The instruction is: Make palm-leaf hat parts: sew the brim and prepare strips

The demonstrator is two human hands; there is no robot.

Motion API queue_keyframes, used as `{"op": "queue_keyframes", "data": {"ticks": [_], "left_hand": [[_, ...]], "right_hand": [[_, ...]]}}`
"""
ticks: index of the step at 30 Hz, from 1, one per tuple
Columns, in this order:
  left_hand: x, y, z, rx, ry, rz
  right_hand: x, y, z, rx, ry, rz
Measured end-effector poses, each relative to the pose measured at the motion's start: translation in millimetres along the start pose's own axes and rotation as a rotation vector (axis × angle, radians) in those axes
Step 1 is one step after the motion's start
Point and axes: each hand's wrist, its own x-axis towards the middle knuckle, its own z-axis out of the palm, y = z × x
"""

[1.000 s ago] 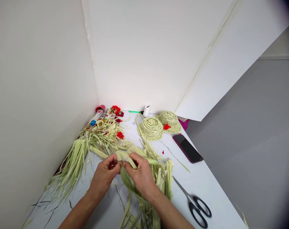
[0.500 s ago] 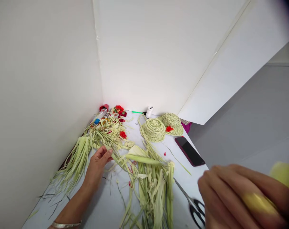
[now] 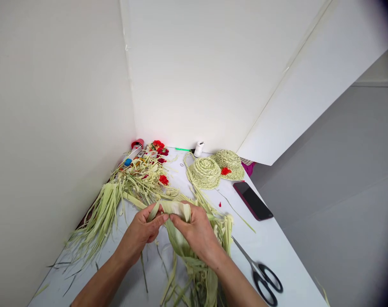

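Well, the left hand (image 3: 139, 232) and right hand (image 3: 197, 232) pinch a folded green leaf strip (image 3: 178, 209), fingers (image 3: 157, 218) clenched on it, just above a heap of strips (image 3: 209, 256) on the white worktop (image 3: 293, 273). Scissors (image 3: 264, 281) lie to the right, below a phone (image 3: 253, 200).

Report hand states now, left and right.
Left hand: closed, holding a pale green leaf strip.
Right hand: closed, holding the same strip.
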Motion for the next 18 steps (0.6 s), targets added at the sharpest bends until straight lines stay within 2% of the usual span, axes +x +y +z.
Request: {"op": "queue_keyframes", "data": {"ticks": [7,9,11,13,15,18], "left_hand": [[3,-1,3.4,0.199,0.106,0.052],[3,0,5.3,0.216,0.142,0.059],[4,0,4.8,0.224,0.19,0.074],[7,-3,0.3,0.206,0.256,0.073],[11,-8,-7.3,0.149,0.322,0.071],[17,-11,-18.8,0.004,0.429,0.112]], "right_hand": [[1,8,8,-0.022,-0.02,-0.028],[-2,3,10,-0.003,-0.003,-0.029],[-9,-9,8,0.09,-0.06,-0.038],[-18,-24,-3,0.222,-0.218,-0.076],[-28,-37,-23,0.288,-0.352,-0.129],[-34,-42,-60,0.236,-0.335,-0.172]]}}
